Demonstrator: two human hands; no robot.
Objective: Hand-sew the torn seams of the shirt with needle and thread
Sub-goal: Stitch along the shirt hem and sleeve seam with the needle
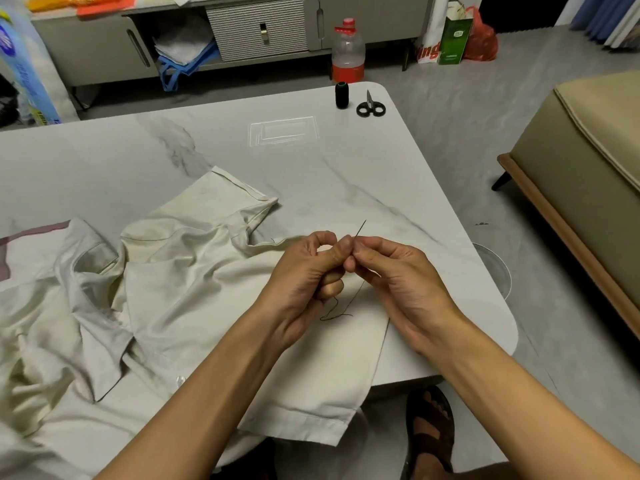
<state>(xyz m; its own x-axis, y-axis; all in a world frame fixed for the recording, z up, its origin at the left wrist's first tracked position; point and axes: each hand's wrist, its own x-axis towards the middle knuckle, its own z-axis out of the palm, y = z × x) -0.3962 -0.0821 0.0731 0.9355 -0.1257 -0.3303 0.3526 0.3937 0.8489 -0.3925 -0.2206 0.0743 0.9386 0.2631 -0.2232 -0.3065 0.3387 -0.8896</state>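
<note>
A cream shirt [166, 289] lies crumpled across the white marble table [284, 157]. Above the shirt's right part my two hands meet fingertip to fingertip. My right hand [391, 282] pinches a thin needle [360, 228] that points up and away. My left hand [304, 275] has its fingers curled and pinches the dark thread [337, 311] right beside the needle. The thread hangs down from the hands and loops loosely on the shirt. Whether the thread runs through the needle's eye is too small to tell.
A black thread spool [341, 95] and small black-handled scissors [371, 106] stand at the table's far right corner. A beige sofa [585, 174] is to the right. A plastic bottle [348, 51] and a cabinet [256, 29] are beyond the table. My sandalled foot [431, 427] shows below the table edge.
</note>
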